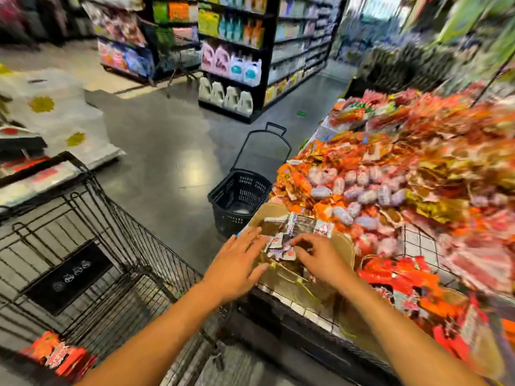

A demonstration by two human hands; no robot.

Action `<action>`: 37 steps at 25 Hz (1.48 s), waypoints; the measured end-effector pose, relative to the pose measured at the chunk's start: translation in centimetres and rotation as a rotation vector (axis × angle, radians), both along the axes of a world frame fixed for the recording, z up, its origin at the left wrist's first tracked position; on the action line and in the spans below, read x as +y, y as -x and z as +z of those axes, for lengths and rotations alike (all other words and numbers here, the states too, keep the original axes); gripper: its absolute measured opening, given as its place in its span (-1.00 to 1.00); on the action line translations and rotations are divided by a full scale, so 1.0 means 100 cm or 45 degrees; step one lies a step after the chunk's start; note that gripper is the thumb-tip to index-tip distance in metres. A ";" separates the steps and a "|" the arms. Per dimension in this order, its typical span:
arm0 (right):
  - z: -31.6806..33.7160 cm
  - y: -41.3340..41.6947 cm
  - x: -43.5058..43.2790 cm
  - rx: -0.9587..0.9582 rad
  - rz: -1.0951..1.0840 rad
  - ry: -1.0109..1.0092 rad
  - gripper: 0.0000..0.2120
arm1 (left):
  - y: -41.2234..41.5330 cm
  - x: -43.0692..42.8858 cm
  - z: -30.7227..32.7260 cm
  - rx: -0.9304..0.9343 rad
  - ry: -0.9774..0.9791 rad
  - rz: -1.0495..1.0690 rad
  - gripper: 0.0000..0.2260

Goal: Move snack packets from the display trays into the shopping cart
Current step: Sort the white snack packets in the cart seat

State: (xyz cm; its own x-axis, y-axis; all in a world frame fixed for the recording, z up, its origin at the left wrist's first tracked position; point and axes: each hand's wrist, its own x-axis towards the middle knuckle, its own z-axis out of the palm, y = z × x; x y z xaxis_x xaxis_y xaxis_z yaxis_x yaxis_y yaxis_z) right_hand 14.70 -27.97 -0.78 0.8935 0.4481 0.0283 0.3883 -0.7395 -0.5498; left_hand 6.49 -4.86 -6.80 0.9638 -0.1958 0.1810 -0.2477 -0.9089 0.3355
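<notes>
The left hand [240,264], fingers straight, lies flat beside the tan tray [346,246]. The right hand [320,259] pinches small snack packets [278,250] in it.

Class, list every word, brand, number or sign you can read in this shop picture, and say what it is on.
No text here can be read.
Snack packets in the tray: print blurred.
Black plate in the cart: white marks, too small.
Bottles on the shelves: labels blurred.
Red packets in the cart: print blurred.
</notes>
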 end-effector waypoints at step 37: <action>0.028 -0.094 -0.052 0.245 0.225 0.344 -0.95 | -0.039 -0.044 0.033 0.487 1.918 0.615 -0.81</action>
